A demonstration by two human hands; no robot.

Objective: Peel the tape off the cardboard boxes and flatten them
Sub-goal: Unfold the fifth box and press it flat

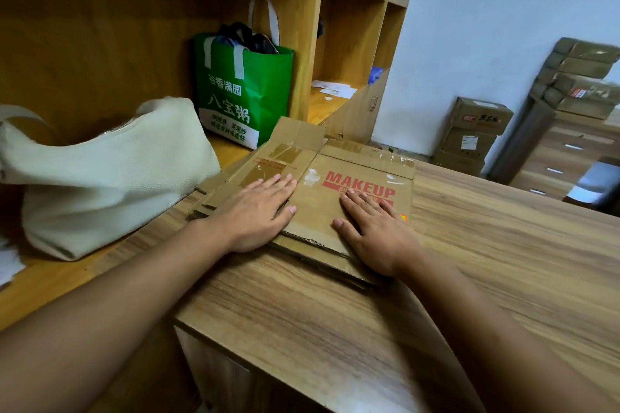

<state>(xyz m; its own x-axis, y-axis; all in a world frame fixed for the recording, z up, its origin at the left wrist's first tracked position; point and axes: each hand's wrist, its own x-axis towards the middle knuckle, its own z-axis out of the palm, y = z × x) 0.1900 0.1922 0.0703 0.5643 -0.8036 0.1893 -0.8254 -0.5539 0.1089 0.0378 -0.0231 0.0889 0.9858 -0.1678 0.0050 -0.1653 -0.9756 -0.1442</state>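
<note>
Cardboard box (315, 211), flattened, lies centre frame on wooden surface (486, 261). Left grip (255, 211) and right grip (375, 233) both released, fingers straight, palms pressing flat upon it.

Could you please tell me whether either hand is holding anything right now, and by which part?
Nothing is gripped: the left hand and right hand press flat on the cardboard.
</note>
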